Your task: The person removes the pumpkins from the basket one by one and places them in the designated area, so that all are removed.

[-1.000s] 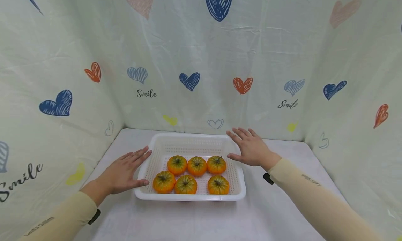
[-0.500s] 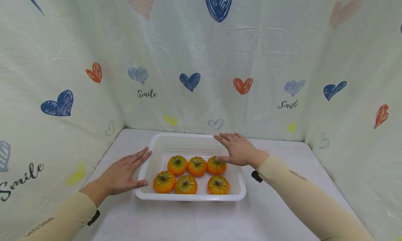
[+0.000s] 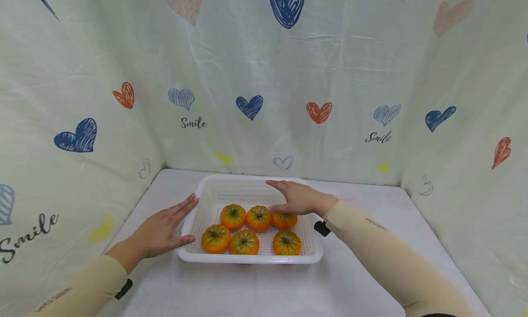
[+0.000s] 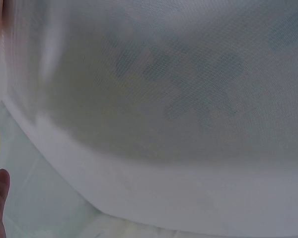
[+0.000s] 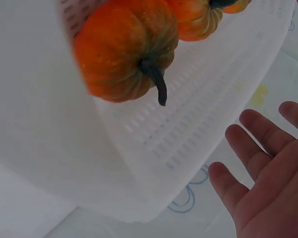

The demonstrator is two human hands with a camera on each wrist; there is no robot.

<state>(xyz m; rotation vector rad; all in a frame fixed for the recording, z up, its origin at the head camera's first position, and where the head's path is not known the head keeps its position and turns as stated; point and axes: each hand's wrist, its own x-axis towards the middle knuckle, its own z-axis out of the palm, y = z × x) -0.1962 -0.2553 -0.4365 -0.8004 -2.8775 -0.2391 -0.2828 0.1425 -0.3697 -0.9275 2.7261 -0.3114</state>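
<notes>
Several small orange pumpkins with greenish tops sit in two rows inside a white plastic basket point(image 3: 249, 259). My right hand point(image 3: 301, 197) reaches over the basket's right rear part with fingers extended. It partly covers the back right pumpkin point(image 3: 285, 221), and its thumb lies close to the back middle pumpkin point(image 3: 258, 219); contact cannot be made out. In the right wrist view, a pumpkin point(image 5: 126, 49) with a dark curved stem shows apart from the spread fingers. My left hand point(image 3: 162, 230) stays at the basket's left side, fingers straight near the rim, holding nothing.
The basket stands on a white-covered table point(image 3: 272, 289). Behind and on both sides hangs a pale curtain point(image 3: 284, 64) printed with hearts and "Smile". In the front row, a gap separates the middle pumpkin point(image 3: 244, 242) from the right one point(image 3: 286, 242).
My right hand has moved left, from beside the basket's right rim to over its rear right part. The left hand, basket and pumpkins have stayed in place.
</notes>
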